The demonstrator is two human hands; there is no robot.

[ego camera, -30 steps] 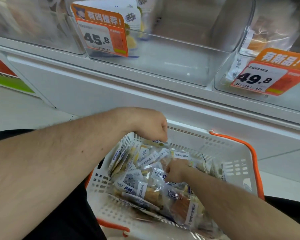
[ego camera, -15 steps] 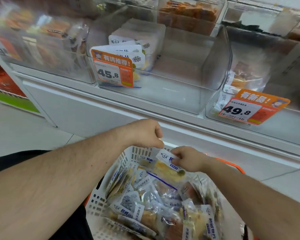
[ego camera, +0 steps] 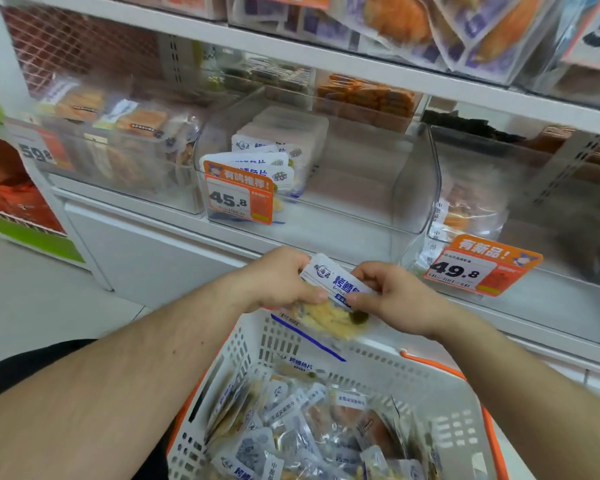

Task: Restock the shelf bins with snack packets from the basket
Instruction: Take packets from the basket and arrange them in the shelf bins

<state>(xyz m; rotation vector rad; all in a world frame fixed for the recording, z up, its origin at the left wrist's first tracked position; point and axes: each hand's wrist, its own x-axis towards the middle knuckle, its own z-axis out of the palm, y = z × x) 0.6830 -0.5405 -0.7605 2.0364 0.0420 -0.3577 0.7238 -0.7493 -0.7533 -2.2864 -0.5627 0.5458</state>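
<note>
A snack packet (ego camera: 329,315) with a white-and-blue header and yellowish contents is held above the far rim of the white basket (ego camera: 426,386). My left hand (ego camera: 281,278) grips its left side and my right hand (ego camera: 392,294) pinches its right side. Below, the basket holds several more snack packets (ego camera: 302,431). The clear shelf bin (ego camera: 361,188) straight ahead carries a 45.8 price tag (ego camera: 238,194) and holds a few similar white-and-blue packets (ego camera: 267,161) at its left side.
A bin with a 49.8 tag (ego camera: 478,266) stands to the right, and a fuller bin (ego camera: 118,143) to the left. A white shelf ledge (ego camera: 187,230) runs below the bins. The basket has orange handles (ego camera: 440,365). More stocked shelves sit above.
Both hands have risen out of the basket with one packet, now held between them above the basket rim. The view has tilted up toward the shelf bins.
</note>
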